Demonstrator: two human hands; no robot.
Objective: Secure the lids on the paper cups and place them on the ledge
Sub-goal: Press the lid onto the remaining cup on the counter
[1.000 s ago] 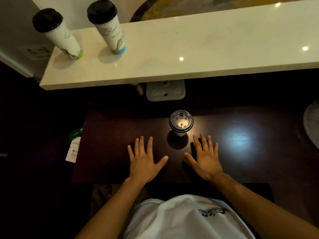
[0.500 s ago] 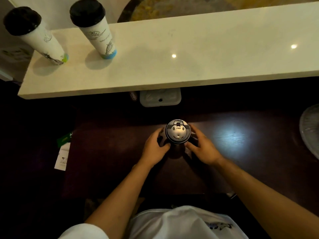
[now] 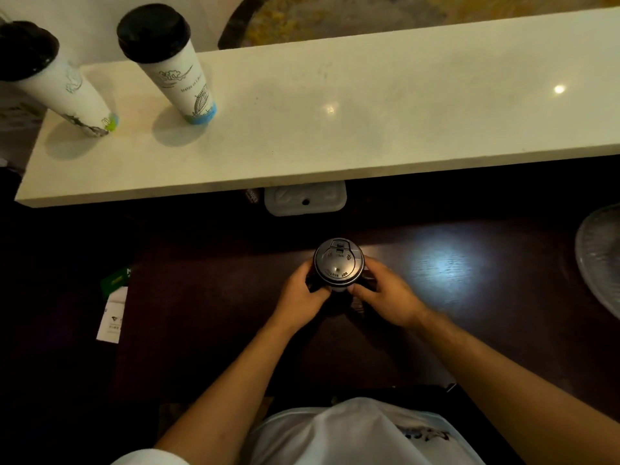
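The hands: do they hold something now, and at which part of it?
Both hands hold one lidded paper cup on the dark table: left hand and right hand curl round its sides, below the lid.

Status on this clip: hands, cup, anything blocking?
Left hand and right hand both gripping lidded cup on dark table. Two lidded cups already on ledge. Ledge right of them bare.

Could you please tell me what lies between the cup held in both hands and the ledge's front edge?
In the head view, only bare dark tabletop lies between the held cup and the ledge; a white socket plate sits under its edge.
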